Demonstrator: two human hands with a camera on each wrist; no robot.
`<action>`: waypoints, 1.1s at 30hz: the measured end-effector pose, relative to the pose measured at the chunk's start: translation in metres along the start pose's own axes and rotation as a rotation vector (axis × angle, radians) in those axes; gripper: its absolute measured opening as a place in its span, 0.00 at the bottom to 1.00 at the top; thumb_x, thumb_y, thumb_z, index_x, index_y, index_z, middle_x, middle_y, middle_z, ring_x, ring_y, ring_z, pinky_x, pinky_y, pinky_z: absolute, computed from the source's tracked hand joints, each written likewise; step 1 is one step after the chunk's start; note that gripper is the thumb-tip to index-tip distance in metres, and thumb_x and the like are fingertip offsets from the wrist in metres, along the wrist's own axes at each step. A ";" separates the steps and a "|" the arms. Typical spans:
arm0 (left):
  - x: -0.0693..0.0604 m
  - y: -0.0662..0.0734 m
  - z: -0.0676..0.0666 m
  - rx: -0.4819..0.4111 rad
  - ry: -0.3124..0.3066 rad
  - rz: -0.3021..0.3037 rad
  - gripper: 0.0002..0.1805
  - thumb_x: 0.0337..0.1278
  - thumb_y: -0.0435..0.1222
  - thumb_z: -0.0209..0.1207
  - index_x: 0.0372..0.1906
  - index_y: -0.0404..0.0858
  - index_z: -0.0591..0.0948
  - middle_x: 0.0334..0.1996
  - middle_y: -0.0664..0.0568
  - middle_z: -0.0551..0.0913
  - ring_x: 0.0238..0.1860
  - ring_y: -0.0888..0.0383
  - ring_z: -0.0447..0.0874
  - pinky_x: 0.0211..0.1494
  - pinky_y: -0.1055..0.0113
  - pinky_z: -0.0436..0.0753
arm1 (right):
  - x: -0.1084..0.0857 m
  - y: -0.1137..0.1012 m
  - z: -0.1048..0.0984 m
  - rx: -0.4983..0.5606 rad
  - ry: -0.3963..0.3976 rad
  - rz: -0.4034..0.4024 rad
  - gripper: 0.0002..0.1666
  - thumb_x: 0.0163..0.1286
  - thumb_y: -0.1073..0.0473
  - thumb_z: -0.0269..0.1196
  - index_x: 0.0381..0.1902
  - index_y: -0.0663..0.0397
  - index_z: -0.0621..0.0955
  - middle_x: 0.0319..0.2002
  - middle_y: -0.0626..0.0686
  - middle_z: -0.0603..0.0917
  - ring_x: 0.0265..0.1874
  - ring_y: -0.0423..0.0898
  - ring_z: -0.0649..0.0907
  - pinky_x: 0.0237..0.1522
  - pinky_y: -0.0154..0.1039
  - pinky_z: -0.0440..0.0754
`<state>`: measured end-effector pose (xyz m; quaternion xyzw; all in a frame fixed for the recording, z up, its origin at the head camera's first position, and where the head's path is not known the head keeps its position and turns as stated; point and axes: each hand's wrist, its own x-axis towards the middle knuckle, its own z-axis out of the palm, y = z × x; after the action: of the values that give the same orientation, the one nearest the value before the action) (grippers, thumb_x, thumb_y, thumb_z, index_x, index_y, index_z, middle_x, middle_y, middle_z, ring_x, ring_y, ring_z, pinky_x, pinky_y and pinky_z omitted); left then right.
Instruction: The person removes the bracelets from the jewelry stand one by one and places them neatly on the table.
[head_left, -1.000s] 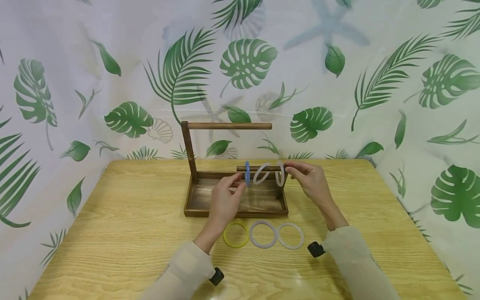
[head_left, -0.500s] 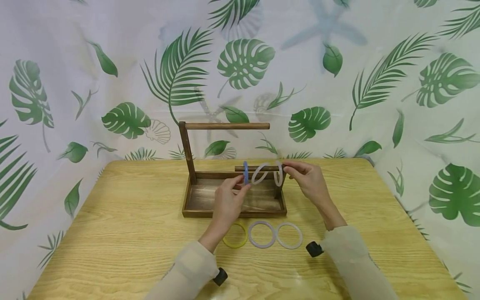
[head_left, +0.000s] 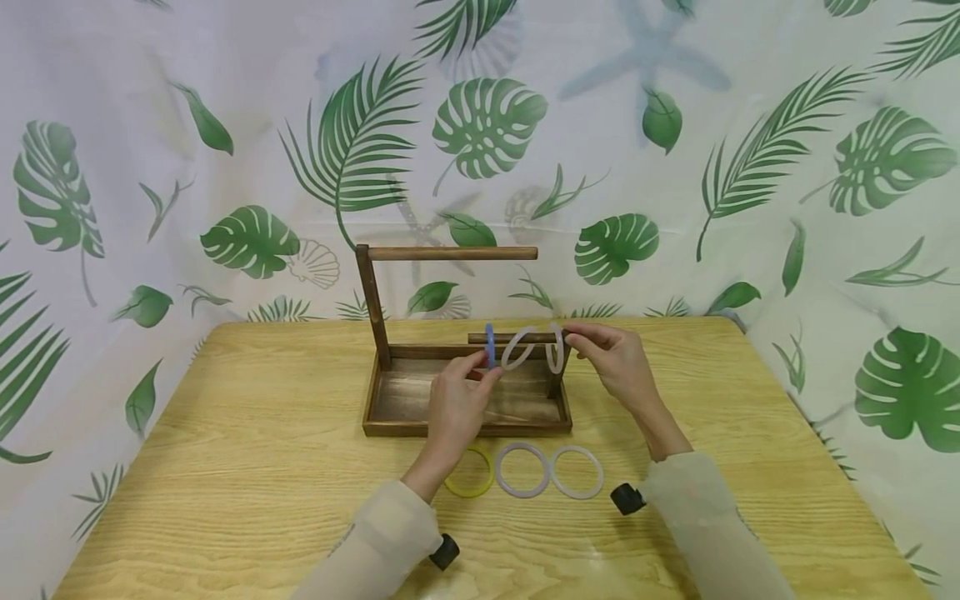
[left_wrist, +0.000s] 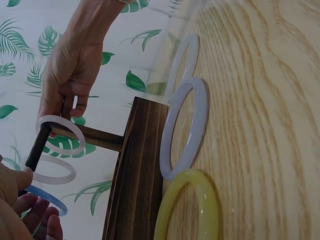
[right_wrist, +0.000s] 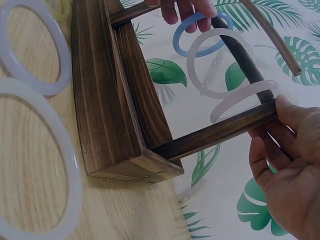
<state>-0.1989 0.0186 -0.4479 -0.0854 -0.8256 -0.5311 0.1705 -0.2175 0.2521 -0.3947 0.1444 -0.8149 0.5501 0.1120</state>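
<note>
My left hand [head_left: 457,400] pinches a blue bangle [head_left: 491,346] near the free left end of the stand's lower bar [left_wrist: 38,146]; the bar passes through it. Two pale translucent bangles hang on the same bar: one tilted [right_wrist: 192,65] beside the blue one, the other [head_left: 555,348] close to the post. With its fingertips my right hand [head_left: 617,362] grips the top of the short post [right_wrist: 220,129], where the bar meets it. The dark wooden stand [head_left: 465,431] has a tray base and stays upright on the table.
In front of the stand, a yellow bangle [head_left: 469,495], a lilac bangle [head_left: 522,495] and a white bangle [head_left: 577,496] lie in a row on the wooden table [head_left: 262,467]. A longer upper bar [head_left: 457,253] on a tall left post overhangs the tray and carries nothing. A leaf-patterned curtain stands behind.
My left hand has shifted its fingers slightly around the blue bangle, which stays near the bar's left end. The right hand keeps its grip on the post. The head view has drifted slightly.
</note>
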 end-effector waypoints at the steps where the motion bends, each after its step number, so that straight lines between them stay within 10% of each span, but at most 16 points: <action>1: 0.000 0.000 0.000 -0.002 0.003 0.002 0.18 0.64 0.38 0.70 0.55 0.34 0.87 0.46 0.48 0.89 0.43 0.52 0.87 0.38 0.60 0.86 | 0.000 0.000 0.000 0.001 -0.001 0.000 0.15 0.77 0.67 0.63 0.54 0.72 0.85 0.50 0.71 0.86 0.35 0.31 0.83 0.35 0.28 0.81; 33: 0.003 -0.005 0.003 -0.101 0.080 0.040 0.09 0.65 0.35 0.69 0.45 0.34 0.91 0.37 0.49 0.90 0.37 0.52 0.87 0.29 0.70 0.79 | 0.000 0.000 0.001 0.007 0.000 -0.012 0.15 0.76 0.68 0.63 0.55 0.73 0.84 0.50 0.71 0.86 0.36 0.30 0.82 0.37 0.27 0.82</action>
<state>-0.2038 0.0186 -0.4520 -0.0892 -0.7884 -0.5715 0.2096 -0.2175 0.2511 -0.3946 0.1497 -0.8120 0.5524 0.1146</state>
